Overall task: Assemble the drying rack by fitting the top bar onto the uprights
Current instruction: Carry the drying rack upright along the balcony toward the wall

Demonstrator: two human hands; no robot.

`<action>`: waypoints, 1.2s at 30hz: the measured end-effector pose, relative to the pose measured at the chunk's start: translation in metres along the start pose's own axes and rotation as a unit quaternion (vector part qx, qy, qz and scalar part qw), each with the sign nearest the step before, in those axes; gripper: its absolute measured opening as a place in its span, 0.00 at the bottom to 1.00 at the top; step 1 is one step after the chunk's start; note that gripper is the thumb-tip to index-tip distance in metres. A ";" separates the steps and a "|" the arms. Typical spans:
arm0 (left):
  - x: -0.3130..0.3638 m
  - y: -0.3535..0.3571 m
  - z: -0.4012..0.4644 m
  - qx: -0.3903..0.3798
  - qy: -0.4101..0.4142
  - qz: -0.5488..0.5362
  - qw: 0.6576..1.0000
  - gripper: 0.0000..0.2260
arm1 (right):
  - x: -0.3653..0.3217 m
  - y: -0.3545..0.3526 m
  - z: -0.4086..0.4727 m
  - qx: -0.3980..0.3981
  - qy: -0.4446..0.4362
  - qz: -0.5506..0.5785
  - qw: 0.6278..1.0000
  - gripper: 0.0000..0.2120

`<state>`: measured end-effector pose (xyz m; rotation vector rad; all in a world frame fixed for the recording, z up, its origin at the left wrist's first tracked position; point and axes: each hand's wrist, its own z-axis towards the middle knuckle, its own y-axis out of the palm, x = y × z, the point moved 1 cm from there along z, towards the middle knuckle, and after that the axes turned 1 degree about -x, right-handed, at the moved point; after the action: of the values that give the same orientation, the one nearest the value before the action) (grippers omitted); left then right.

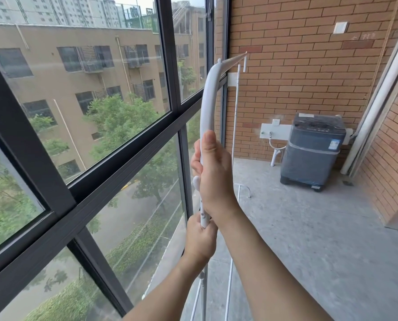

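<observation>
The white top bar (pixel 208 98) curves up from my hands and runs away toward the brick wall, where its far end bends down in a short leg. My right hand (pixel 213 174) grips the bar's near downward leg. Just below, my left hand (pixel 200 239) grips the top of the near white upright (pixel 203 293), where the bar's leg end meets it. The far upright (pixel 235 117) is a thin white pole standing near the wall, beneath the bar's far leg and apart from it.
A dark-framed window wall (pixel 114 158) runs close along the left. A grey washing machine (pixel 314 149) stands at the back by the brick wall (pixel 309 66). Thin white rack rails (pixel 229 286) rise from the concrete floor (pixel 309 228) below my arms.
</observation>
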<state>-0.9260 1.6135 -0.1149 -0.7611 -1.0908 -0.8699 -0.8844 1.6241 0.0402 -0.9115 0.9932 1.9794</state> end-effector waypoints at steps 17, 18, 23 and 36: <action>0.026 -0.023 -0.021 0.023 0.037 -0.005 0.999 0.13 | -0.016 0.028 -0.021 -0.027 -0.014 -0.016 0.999 0.20; 0.027 -0.024 -0.023 0.022 0.036 -0.007 0.999 0.13 | -0.018 0.029 -0.023 -0.027 -0.015 -0.019 0.999 0.20; 0.035 -0.028 -0.032 0.022 0.034 -0.012 0.999 0.13 | -0.027 0.034 -0.032 -0.030 -0.038 -0.028 0.998 0.20; 0.023 -0.039 -0.050 0.031 0.023 -0.029 0.999 0.14 | -0.007 0.041 -0.051 -0.030 -0.030 -0.067 0.997 0.20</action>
<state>-0.9348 1.5478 -0.1032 -0.6563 -1.0988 -0.8947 -0.9016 1.5605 0.0371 -0.9219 0.8230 1.9204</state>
